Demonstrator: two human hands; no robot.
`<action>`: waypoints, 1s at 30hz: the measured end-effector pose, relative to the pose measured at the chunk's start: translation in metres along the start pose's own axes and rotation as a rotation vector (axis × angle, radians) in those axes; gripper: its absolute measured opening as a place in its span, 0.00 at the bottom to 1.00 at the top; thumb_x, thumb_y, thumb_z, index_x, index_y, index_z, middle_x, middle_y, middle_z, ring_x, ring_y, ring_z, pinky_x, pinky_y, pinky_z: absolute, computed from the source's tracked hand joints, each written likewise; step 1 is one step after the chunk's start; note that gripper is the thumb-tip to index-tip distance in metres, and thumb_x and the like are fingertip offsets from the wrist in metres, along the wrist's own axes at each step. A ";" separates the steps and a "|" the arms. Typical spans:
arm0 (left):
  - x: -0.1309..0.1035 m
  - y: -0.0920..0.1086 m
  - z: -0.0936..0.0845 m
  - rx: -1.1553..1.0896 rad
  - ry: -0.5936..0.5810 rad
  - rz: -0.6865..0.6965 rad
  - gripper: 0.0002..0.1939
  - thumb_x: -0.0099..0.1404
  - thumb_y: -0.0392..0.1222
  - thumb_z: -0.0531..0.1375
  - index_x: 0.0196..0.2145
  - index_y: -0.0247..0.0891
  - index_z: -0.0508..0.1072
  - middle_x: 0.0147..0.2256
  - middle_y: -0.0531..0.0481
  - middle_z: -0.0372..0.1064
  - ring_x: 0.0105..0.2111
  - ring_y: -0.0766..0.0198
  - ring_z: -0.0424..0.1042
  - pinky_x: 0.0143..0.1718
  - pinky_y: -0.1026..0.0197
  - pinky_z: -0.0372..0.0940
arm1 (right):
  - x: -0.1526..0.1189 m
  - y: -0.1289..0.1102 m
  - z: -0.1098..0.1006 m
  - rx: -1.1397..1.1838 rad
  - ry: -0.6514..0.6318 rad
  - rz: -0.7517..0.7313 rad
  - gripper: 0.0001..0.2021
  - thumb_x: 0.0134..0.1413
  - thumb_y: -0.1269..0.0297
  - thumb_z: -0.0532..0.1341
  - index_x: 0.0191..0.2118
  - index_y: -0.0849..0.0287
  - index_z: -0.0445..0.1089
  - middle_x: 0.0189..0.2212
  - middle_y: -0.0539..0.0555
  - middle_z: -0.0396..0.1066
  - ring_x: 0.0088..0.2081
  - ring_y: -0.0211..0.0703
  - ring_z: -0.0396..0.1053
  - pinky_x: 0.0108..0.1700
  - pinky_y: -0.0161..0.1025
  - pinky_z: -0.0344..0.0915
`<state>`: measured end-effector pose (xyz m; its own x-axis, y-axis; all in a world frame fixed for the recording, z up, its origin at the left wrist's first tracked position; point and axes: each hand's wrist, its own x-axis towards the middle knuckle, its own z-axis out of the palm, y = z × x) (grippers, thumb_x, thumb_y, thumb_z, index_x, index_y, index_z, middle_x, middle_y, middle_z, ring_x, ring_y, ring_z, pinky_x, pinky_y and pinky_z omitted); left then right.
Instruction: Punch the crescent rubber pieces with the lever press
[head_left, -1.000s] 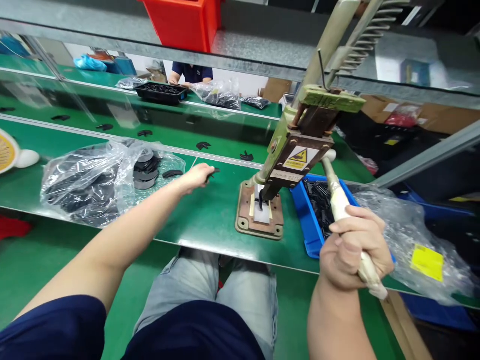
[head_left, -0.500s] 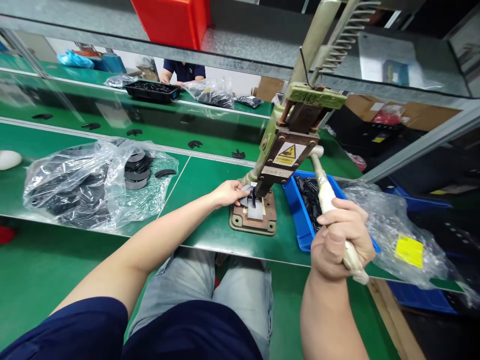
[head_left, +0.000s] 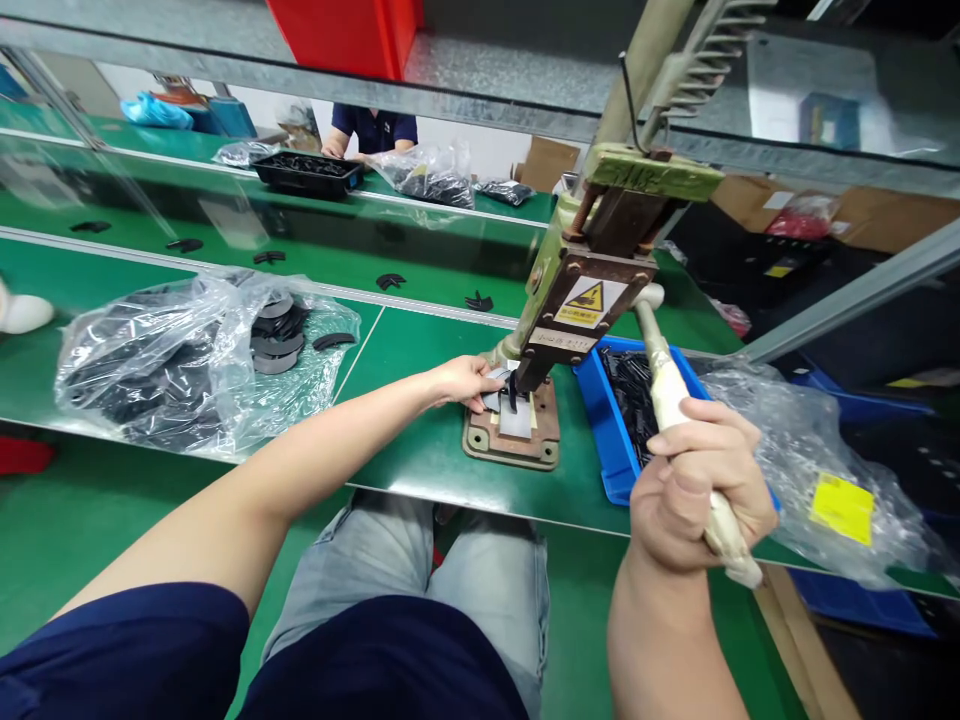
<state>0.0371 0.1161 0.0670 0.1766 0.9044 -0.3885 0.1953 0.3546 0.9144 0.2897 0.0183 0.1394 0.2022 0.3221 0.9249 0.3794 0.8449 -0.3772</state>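
Note:
A green hand press with a yellow warning label stands on the green bench. At its base plate, my left hand pinches a dark curved piece beneath the ram. Its fingertips hide part of that piece. My right hand is wrapped round the press lever, which is covered in pale tape, above the front of a blue bin of black parts.
A clear bag of dark curved pieces lies on the left. Several black pieces lie along the strip behind. A metal shelf crosses above; a person sits beyond. Plastic wrap is at right.
The camera view has shifted slightly, moving the scene a little. Both hands keep their holds, and the lever stays at nearly the same angle.

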 end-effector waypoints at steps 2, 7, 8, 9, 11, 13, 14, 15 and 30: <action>0.000 0.004 0.000 -0.025 -0.042 -0.088 0.17 0.67 0.44 0.72 0.33 0.37 0.67 0.22 0.53 0.73 0.20 0.66 0.76 0.24 0.68 0.73 | -0.003 0.002 0.001 0.000 0.018 -0.008 0.17 0.57 0.61 0.61 0.20 0.55 0.60 0.19 0.47 0.63 0.31 0.45 0.72 0.57 0.63 0.66; -0.001 0.005 0.002 -0.073 -0.068 -0.142 0.11 0.71 0.43 0.68 0.38 0.36 0.71 0.23 0.50 0.75 0.19 0.66 0.77 0.23 0.70 0.72 | 0.014 0.005 0.011 0.084 0.077 -0.092 0.17 0.58 0.60 0.62 0.21 0.55 0.60 0.18 0.46 0.62 0.25 0.39 0.66 0.51 0.59 0.69; -0.002 0.003 0.002 -0.083 -0.059 -0.129 0.12 0.70 0.44 0.69 0.37 0.36 0.70 0.22 0.50 0.75 0.19 0.66 0.77 0.23 0.69 0.72 | 0.027 0.004 0.014 0.119 0.092 -0.114 0.15 0.59 0.61 0.63 0.23 0.55 0.62 0.19 0.46 0.62 0.25 0.39 0.66 0.50 0.58 0.70; -0.003 0.001 0.004 -0.094 -0.047 -0.112 0.15 0.69 0.45 0.70 0.36 0.37 0.69 0.22 0.50 0.75 0.19 0.65 0.77 0.22 0.69 0.72 | 0.044 0.003 0.018 0.152 0.106 -0.124 0.13 0.60 0.62 0.63 0.25 0.55 0.64 0.21 0.46 0.64 0.27 0.40 0.68 0.49 0.57 0.71; -0.007 -0.003 0.006 -0.132 -0.031 -0.064 0.19 0.67 0.48 0.72 0.34 0.38 0.67 0.21 0.50 0.74 0.19 0.64 0.77 0.22 0.69 0.71 | 0.085 0.001 0.026 0.193 0.090 -0.096 0.06 0.62 0.64 0.65 0.33 0.57 0.70 0.27 0.48 0.67 0.32 0.41 0.72 0.52 0.58 0.71; -0.015 -0.007 0.006 -0.187 -0.025 -0.016 0.21 0.65 0.50 0.73 0.34 0.38 0.66 0.22 0.50 0.75 0.19 0.65 0.76 0.22 0.69 0.71 | 0.123 -0.002 0.029 0.187 -0.023 -0.055 0.05 0.63 0.64 0.65 0.42 0.60 0.73 0.34 0.51 0.70 0.38 0.42 0.74 0.55 0.57 0.70; -0.020 -0.009 0.005 -0.216 -0.024 0.008 0.22 0.65 0.51 0.73 0.34 0.38 0.65 0.23 0.50 0.75 0.19 0.66 0.76 0.22 0.70 0.71 | 0.137 -0.003 0.029 0.151 -0.087 -0.059 0.09 0.64 0.63 0.64 0.46 0.61 0.73 0.39 0.53 0.71 0.42 0.43 0.75 0.56 0.56 0.69; -0.027 -0.010 0.003 -0.242 -0.023 0.034 0.22 0.65 0.52 0.73 0.34 0.38 0.65 0.24 0.50 0.76 0.19 0.67 0.76 0.22 0.69 0.71 | 0.143 -0.004 0.028 0.086 -0.133 -0.079 0.13 0.65 0.62 0.64 0.52 0.62 0.73 0.45 0.55 0.71 0.47 0.45 0.75 0.58 0.55 0.67; -0.146 -0.017 0.002 -0.222 -0.098 0.295 0.26 0.61 0.61 0.72 0.34 0.39 0.65 0.22 0.52 0.74 0.19 0.62 0.76 0.19 0.67 0.70 | -0.123 -0.012 0.061 0.272 -0.559 0.633 0.17 0.61 0.49 0.69 0.46 0.57 0.73 0.40 0.56 0.78 0.40 0.44 0.77 0.42 0.42 0.76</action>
<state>0.0099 -0.0229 0.1078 0.2877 0.9521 -0.1037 -0.0899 0.1347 0.9868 0.2055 -0.0058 0.0336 -0.1959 0.8648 0.4624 0.1037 0.4872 -0.8671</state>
